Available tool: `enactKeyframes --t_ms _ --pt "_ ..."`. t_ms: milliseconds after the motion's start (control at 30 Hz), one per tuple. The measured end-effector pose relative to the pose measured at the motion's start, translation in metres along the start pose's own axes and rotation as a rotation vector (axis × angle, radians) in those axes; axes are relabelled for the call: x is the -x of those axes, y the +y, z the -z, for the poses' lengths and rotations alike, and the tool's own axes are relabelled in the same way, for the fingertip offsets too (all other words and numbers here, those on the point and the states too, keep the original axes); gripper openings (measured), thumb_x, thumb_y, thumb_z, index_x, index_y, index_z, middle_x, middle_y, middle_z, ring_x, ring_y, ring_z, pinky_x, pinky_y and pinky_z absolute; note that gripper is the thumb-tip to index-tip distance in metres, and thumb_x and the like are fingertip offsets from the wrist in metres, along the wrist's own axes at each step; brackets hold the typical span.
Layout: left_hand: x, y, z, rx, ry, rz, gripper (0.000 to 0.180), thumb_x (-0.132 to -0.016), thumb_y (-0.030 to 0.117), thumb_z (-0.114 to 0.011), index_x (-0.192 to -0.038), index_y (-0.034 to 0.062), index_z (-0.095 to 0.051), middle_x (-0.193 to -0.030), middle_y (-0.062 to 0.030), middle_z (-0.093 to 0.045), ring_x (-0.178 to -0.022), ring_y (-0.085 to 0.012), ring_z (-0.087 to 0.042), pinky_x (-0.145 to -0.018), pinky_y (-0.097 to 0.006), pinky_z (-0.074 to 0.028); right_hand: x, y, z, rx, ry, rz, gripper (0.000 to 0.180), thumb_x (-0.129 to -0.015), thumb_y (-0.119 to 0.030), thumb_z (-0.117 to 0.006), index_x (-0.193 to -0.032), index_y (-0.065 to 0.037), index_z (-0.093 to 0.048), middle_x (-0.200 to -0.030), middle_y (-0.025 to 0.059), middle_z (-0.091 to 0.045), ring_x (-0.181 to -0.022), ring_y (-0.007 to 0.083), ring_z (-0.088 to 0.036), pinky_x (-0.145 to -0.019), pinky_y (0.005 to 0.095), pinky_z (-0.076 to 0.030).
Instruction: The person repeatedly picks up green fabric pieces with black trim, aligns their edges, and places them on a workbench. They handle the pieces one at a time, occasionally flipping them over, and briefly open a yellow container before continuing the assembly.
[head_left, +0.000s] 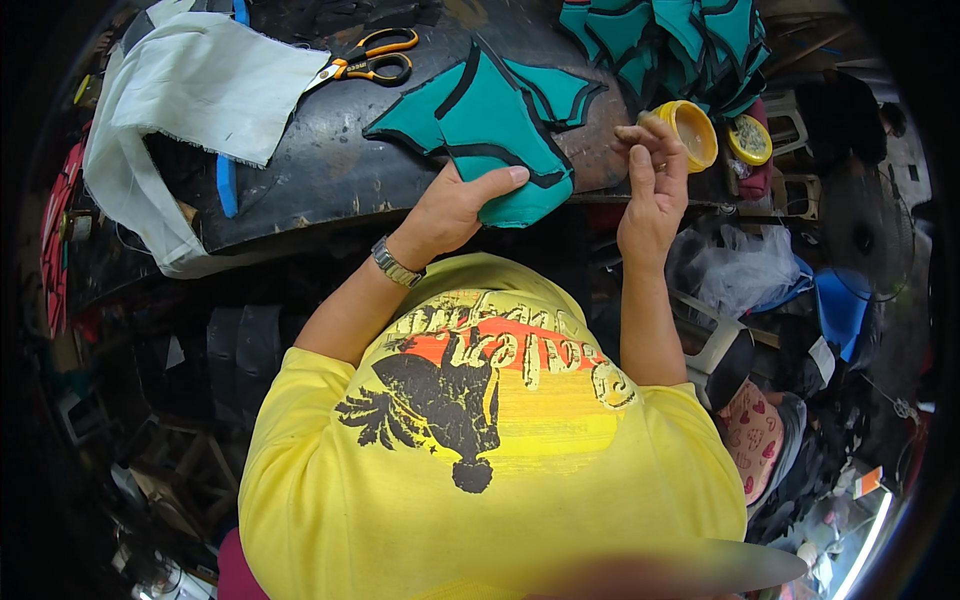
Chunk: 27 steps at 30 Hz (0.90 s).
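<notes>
My left hand (pixel 444 213) grips the near end of a teal cut piece (pixel 506 105) edged with black strips. The thumb presses on top; the fingers underneath are hidden. This piece lies across other teal pieces (pixel 562 90) with similar black edging on the dark worktop. My right hand (pixel 655 180) is raised beside an open yellow jar (pixel 694 137), left of its rim. Its fingers bend loosely with the thumb apart, and no object shows between them. Whitish residue seems to mark the fingertips.
Orange-and-black scissors (pixel 375 62) lie by a pale cloth (pixel 200 90) draped over the worktop (pixel 290 190) on the left. More teal pieces (pixel 670 40) are heaped at the far right. A round yellow lid (pixel 750 139) sits beyond the jar. Clear plastic (pixel 735 265) bunches below right.
</notes>
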<state>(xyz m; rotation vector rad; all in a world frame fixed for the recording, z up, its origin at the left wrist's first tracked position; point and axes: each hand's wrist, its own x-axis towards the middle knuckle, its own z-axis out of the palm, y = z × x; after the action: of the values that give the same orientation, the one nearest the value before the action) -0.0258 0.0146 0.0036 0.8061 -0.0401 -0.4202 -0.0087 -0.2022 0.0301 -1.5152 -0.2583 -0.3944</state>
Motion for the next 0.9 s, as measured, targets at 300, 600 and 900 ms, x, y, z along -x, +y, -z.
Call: enactKeyframes --t_ms 300,600,900 --pt "-0.003 -0.002 -0.001 0.018 0.002 -0.006 0.029 -0.094 0.005 -0.067 -0.122 0.0020 -0.062 -0.116 -0.0078 -0.069 -0.105 -0.0178 -0.068 -0.091 -0.032 -0.056 0.020 0.002 -0.007 0.514 -0.114 0.115 0.034 -0.083 0.008 -0.061 -0.108 -0.009 -0.076 -0.126 0.0110 -0.057 -0.117 0.0274 -0.053 -0.101 0.0353 -0.042" --pt "-0.002 -0.001 -0.003 0.024 0.044 -0.026 0.031 -0.098 0.013 -0.063 -0.127 0.0021 -0.058 -0.121 -0.0093 -0.067 -0.107 -0.0186 -0.067 -0.092 -0.034 -0.057 0.008 -0.009 -0.011 1.010 -0.205 0.678 0.046 -0.075 0.009 -0.069 -0.106 -0.023 -0.081 -0.130 0.0067 -0.060 -0.123 0.0296 -0.051 -0.107 0.0410 -0.038" --pt "-0.003 0.007 -0.011 0.057 0.117 -0.061 0.036 -0.104 0.027 -0.057 -0.131 0.0038 -0.055 -0.123 -0.0096 -0.066 -0.108 -0.0191 -0.067 -0.091 -0.035 -0.057 0.009 -0.033 -0.015 0.427 -0.367 0.359 0.072 -0.081 0.011 -0.061 -0.146 -0.017 -0.052 -0.144 0.0162 -0.050 -0.130 0.0311 -0.051 -0.112 0.0439 -0.037"
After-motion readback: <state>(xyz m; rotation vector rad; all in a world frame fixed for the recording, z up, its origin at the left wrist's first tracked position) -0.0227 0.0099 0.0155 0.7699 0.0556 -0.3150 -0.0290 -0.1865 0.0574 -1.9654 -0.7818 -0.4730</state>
